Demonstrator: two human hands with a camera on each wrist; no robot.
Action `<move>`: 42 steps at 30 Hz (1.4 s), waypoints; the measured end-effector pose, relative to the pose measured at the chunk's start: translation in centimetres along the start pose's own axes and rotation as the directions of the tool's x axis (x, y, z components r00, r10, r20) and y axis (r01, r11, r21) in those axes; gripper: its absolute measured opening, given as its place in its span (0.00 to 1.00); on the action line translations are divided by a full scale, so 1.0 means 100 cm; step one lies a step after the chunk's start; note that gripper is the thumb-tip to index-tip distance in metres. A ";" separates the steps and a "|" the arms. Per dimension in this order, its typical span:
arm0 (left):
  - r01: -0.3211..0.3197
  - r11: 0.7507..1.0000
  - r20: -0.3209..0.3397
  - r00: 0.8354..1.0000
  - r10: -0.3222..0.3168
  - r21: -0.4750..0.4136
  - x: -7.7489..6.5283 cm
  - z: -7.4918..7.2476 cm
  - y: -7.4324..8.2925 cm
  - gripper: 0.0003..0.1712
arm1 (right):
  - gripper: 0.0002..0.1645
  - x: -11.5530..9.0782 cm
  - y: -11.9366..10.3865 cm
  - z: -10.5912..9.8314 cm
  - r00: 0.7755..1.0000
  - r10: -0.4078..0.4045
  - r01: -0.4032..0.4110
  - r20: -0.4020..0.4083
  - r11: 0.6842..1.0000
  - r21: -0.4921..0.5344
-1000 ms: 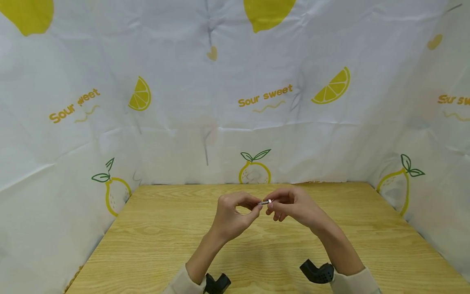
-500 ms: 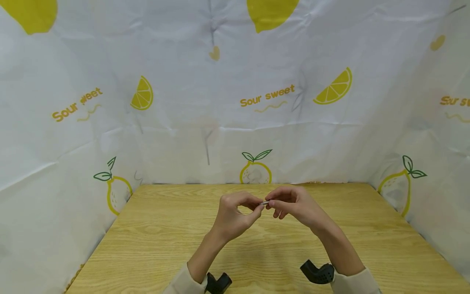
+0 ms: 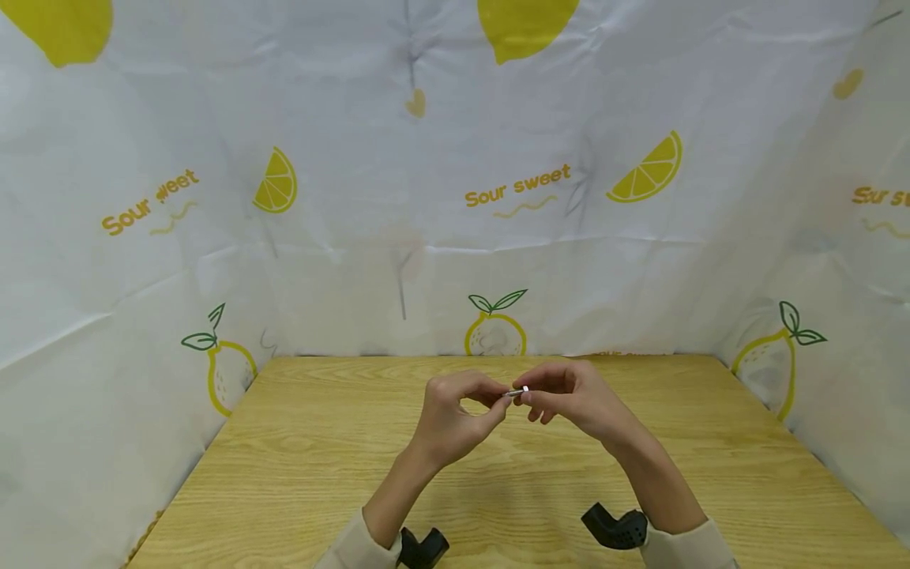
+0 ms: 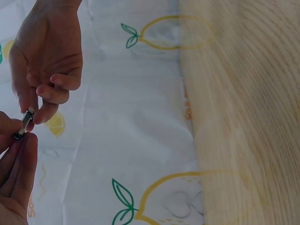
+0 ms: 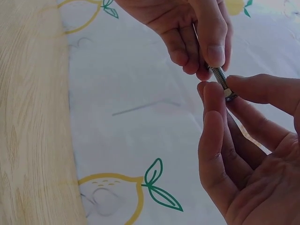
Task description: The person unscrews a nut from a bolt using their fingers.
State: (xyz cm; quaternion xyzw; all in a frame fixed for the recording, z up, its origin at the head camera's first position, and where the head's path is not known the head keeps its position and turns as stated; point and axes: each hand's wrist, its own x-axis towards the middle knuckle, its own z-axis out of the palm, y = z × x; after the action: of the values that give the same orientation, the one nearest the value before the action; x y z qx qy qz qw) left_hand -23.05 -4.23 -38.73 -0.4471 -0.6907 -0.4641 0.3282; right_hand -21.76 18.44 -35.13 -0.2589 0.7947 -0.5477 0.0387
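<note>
A small silver bolt [image 5: 219, 77] with a threaded shank is held between the two hands, above the table. The left hand [image 3: 455, 419] pinches one end of it between thumb and fingertips, which hide that end in the right wrist view. At the other end, the right hand [image 3: 579, 403] has its thumb and fingers on a hex-shaped part [image 5: 228, 93]; whether this is the bolt's head or a nut I cannot tell. In the left wrist view the bolt [image 4: 26, 122] bridges the gap between both sets of fingertips.
Below the hands lies a light wood-grain table [image 3: 320, 474]. A white sheet [image 3: 341, 205] printed with lemons and lettering stands behind it and along both sides. Black devices sit at the left wrist [image 3: 423, 548] and right wrist [image 3: 614, 528].
The right fingertips have shifted around the bolt's end, covering its bright part half a second ago and showing it again now. The left hand keeps its pinch, almost still.
</note>
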 end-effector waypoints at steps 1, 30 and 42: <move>0.001 1.000 -0.001 1.000 -0.001 0.001 0.000 0.000 0.000 0.07 | 0.15 0.000 0.000 0.000 1.000 -0.002 0.002 0.003 1.000 0.002; 0.009 1.000 -0.003 1.000 -0.009 -0.004 0.000 0.000 0.000 0.07 | 0.19 -0.001 -0.001 0.000 1.000 0.013 -0.013 -0.009 1.000 0.010; 0.008 1.000 -0.001 1.000 -0.008 -0.002 -0.001 0.000 0.000 0.07 | 0.19 -0.001 -0.002 -0.002 0.998 0.036 -0.037 0.043 0.999 0.009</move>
State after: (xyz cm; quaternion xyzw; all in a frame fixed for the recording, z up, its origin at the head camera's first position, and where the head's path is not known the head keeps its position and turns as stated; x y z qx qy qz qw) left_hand -22.99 -4.23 -38.79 -0.4445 -0.6918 -0.4663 0.3261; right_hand -21.65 18.56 -34.90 -0.2558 0.7955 -0.5451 0.0668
